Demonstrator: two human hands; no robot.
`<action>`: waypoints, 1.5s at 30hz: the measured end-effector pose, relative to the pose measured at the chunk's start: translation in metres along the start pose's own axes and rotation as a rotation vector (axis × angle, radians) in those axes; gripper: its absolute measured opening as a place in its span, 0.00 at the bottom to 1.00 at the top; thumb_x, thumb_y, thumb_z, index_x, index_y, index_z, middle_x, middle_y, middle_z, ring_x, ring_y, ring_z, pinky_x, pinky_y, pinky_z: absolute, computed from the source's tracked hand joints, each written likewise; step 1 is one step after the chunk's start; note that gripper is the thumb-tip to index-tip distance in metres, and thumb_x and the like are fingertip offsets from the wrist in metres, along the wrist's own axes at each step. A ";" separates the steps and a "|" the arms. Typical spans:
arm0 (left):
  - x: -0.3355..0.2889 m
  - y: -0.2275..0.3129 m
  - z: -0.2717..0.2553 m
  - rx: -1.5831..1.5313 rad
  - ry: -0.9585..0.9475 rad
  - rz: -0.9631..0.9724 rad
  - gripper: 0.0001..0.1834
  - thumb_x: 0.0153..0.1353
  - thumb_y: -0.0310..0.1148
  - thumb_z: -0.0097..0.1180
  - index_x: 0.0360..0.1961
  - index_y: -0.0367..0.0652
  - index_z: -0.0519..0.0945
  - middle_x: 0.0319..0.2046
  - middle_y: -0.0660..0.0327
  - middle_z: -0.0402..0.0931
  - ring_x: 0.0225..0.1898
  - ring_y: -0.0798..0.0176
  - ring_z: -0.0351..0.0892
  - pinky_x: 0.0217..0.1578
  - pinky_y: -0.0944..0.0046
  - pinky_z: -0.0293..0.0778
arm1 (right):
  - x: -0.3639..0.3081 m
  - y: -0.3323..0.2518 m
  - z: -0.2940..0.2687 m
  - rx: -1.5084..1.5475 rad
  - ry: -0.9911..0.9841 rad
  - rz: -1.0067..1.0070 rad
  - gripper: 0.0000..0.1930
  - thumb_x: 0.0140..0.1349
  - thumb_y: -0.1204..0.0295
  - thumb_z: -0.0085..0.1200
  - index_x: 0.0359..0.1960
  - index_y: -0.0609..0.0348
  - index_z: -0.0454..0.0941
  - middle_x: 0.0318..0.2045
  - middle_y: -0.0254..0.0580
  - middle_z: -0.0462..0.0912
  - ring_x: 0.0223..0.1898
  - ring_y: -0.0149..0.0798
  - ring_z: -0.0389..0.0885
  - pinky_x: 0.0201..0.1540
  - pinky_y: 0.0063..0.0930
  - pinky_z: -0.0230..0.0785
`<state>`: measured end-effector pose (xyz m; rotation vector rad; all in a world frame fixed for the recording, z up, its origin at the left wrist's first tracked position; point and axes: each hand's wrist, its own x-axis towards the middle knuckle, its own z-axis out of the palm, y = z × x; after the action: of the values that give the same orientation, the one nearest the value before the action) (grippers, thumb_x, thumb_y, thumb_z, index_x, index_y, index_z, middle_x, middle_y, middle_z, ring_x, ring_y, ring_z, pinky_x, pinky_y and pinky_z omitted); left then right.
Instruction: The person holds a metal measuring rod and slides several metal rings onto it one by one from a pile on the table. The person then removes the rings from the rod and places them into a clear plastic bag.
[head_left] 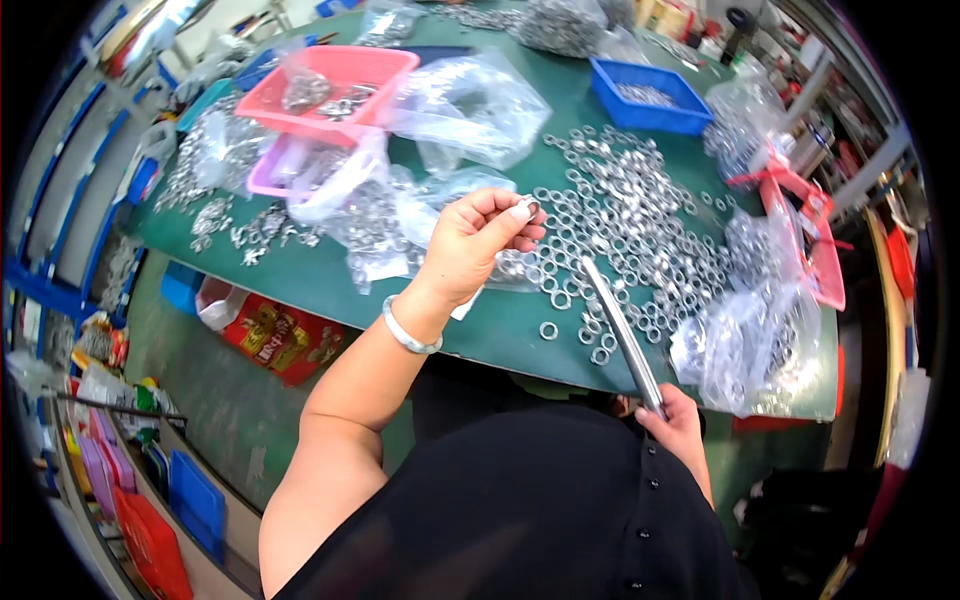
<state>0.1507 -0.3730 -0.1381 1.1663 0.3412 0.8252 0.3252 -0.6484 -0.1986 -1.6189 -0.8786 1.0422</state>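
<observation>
My left hand point(482, 232) is raised over the table, fingers curled. Its thumb and forefinger pinch a small silver metal ring point(532, 207), partly hidden by the fingertips. Close to the table's near edge, my right hand point(680, 428) is closed around the lower end of a long tapered metal rod point(622, 338). The rod slants up and to the left, its thin tip in front of the loose rings. A wide spread of silver metal rings point(630, 215) lies on the green table point(440, 318) beyond and beside the rod. Nothing is threaded on the visible part of the rod.
Far left stand a pink basket point(385, 88) and a purple basket point(262, 176), with clear plastic bags point(475, 105) around them. At the back right is a blue tray point(655, 113) of small metal parts. Filled bags point(755, 345) and a pink basket point(828, 262) line the right side.
</observation>
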 end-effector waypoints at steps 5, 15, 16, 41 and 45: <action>0.015 0.048 -0.038 0.498 0.134 0.343 0.07 0.54 0.27 0.51 0.33 0.36 0.75 0.27 0.63 0.74 0.29 0.73 0.72 0.30 0.74 0.68 | 0.003 -0.003 0.002 0.025 0.015 0.019 0.06 0.48 0.79 0.53 0.27 0.61 0.69 0.17 0.22 0.65 0.18 0.16 0.58 0.20 0.12 0.50; 0.127 0.198 -0.214 1.285 0.856 0.613 0.14 0.46 0.33 0.57 0.35 0.40 0.74 0.29 0.59 0.77 0.31 0.63 0.76 0.33 0.66 0.71 | 0.008 -0.025 0.008 0.032 0.076 0.092 0.06 0.47 0.80 0.52 0.27 0.62 0.69 0.15 0.24 0.66 0.15 0.16 0.59 0.17 0.12 0.51; 0.137 0.207 -0.220 1.362 0.876 0.571 0.16 0.45 0.35 0.57 0.36 0.41 0.74 0.31 0.58 0.77 0.33 0.60 0.76 0.36 0.64 0.70 | 0.008 -0.026 0.009 0.053 0.099 0.117 0.06 0.47 0.80 0.52 0.27 0.62 0.69 0.15 0.24 0.66 0.15 0.17 0.60 0.17 0.12 0.51; 0.179 0.211 -0.246 1.739 0.409 0.364 0.17 0.53 0.42 0.47 0.39 0.44 0.76 0.34 0.58 0.76 0.35 0.59 0.75 0.37 0.65 0.69 | 0.026 -0.025 0.010 0.038 0.154 0.066 0.11 0.49 0.77 0.52 0.35 0.65 0.70 0.22 0.25 0.69 0.25 0.20 0.64 0.28 0.15 0.57; 0.129 0.125 -0.132 1.333 0.068 0.410 0.13 0.51 0.32 0.53 0.38 0.38 0.76 0.26 0.61 0.74 0.25 0.67 0.70 0.30 0.72 0.68 | 0.018 -0.018 0.006 0.104 0.242 0.136 0.08 0.50 0.76 0.52 0.33 0.63 0.70 0.17 0.24 0.68 0.16 0.17 0.61 0.18 0.12 0.53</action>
<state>0.1044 -0.1719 -0.0531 2.5081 0.7770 0.9954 0.3255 -0.6254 -0.1862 -1.6927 -0.5514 0.9437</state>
